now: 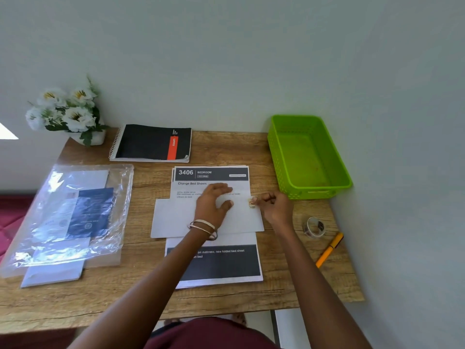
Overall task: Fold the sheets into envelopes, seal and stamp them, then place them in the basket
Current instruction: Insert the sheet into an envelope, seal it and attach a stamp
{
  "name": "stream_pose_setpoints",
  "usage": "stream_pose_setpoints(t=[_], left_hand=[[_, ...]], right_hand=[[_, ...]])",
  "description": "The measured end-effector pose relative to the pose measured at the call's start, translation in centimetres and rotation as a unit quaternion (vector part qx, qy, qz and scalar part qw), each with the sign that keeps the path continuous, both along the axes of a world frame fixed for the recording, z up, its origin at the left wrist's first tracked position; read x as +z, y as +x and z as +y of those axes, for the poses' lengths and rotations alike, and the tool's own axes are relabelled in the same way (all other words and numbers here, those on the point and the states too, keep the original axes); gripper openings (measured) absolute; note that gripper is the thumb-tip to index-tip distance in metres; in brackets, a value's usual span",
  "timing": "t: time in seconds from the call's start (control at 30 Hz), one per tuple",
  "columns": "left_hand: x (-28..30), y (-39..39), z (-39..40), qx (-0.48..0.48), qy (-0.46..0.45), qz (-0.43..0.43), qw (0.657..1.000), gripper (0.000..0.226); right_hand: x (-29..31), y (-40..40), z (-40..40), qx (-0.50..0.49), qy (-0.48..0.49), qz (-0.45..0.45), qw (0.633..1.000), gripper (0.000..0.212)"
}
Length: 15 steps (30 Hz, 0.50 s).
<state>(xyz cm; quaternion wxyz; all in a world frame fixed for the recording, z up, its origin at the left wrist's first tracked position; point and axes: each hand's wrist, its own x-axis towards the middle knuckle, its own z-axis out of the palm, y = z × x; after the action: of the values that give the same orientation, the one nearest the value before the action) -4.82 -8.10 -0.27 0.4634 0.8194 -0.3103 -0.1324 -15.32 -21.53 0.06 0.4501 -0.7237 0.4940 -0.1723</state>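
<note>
The left hand (214, 201) lies flat with fingers spread, pressing down a white envelope (176, 219) on the printed sheets (219, 263) at the counter's (226, 295) middle. The right hand (273, 204), at 3 o'clock of it, pinches a small stamp (252, 203) at the envelope's upper right corner. Folding looks done and stamping is underway. The green basket (309, 157), at 1 o'clock, holds no envelopes yet, so most work remains.

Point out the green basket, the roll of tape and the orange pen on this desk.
green basket (319, 193): head view, on its near rim.
roll of tape (314, 227): head view, on the clear ring.
orange pen (328, 250): head view, on its barrel.
</note>
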Motion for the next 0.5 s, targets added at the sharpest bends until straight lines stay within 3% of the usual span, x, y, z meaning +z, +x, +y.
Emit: stream_pose_setpoints(t=[0.07,0.17,0.23,0.3,0.4,0.5], left_hand=[[0.5,0.8,2.1,0.113,0.003,-0.037,0.993,0.029],[1.2,2.0,5.4,0.253,0.131,-0.014,0.958,0.035],[1.4,2.6,7.0,0.277,0.241,0.055,0.928,0.047],[1.6,2.7,7.8,0.274,0.287,0.105,0.912,0.06],[2.1,2.7,8.1,0.29,0.24,0.158,0.913,0.069],[2.8,2.9,8.7,0.319,0.153,0.189,0.916,0.064]], right_hand=[[-0.1,-0.6,0.8,-0.022,-0.019,-0.007,1.0,0.021],[-0.3,-1.1,2.6,-0.022,-0.103,0.059,0.993,0.018],[0.1,-1.0,3.5,-0.033,-0.105,0.087,0.99,0.024],[0.2,-0.8,3.7,-0.055,-0.053,0.098,0.992,0.029],[-0.3,-0.6,3.3,-0.078,0.02,0.089,0.993,0.031],[0.2,-1.0,2.7,-0.095,0.127,0.006,0.987,0.025]])
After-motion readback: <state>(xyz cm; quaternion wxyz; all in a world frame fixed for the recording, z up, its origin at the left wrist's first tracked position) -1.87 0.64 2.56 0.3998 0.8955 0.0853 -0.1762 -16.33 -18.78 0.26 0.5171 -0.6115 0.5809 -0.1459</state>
